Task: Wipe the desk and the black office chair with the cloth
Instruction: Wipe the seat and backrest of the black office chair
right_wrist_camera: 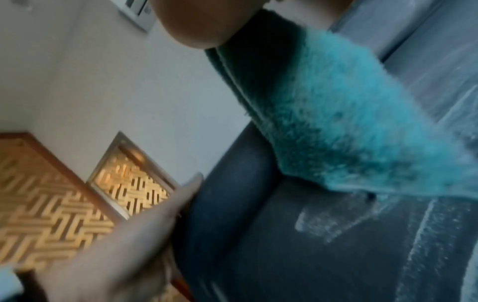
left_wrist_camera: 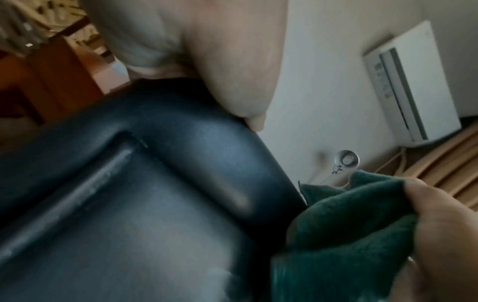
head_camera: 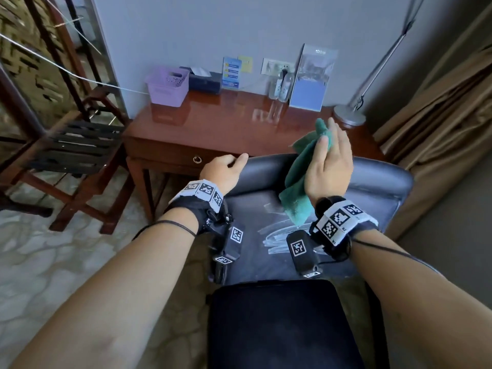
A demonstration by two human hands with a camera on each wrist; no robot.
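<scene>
The black office chair [head_camera: 266, 222] stands pushed up to the reddish wooden desk [head_camera: 213, 123], its backrest front towards me, pale wipe streaks [head_camera: 277, 235] across it. My left hand [head_camera: 223, 170] grips the backrest's top left corner, fingers curled over the far edge, thumb along the top. My right hand [head_camera: 330, 166] holds a green cloth [head_camera: 298, 187] just above the backrest's top edge, the cloth hanging down over the leather. The left wrist view shows the chair [left_wrist_camera: 155, 204] and the cloth [left_wrist_camera: 349, 224]. The right wrist view shows the cloth [right_wrist_camera: 349, 122] over the streaked chair [right_wrist_camera: 284, 245].
Along the desk's back edge stand a purple basket [head_camera: 167, 86], a dark tissue box [head_camera: 205, 78], a card stand [head_camera: 231, 73], two bottles [head_camera: 281, 86] and a brochure holder [head_camera: 311, 78]. A lamp base [head_camera: 348, 114] sits at the right corner. Curtains [head_camera: 439, 115] hang right; a wooden rack [head_camera: 74, 147] stands left.
</scene>
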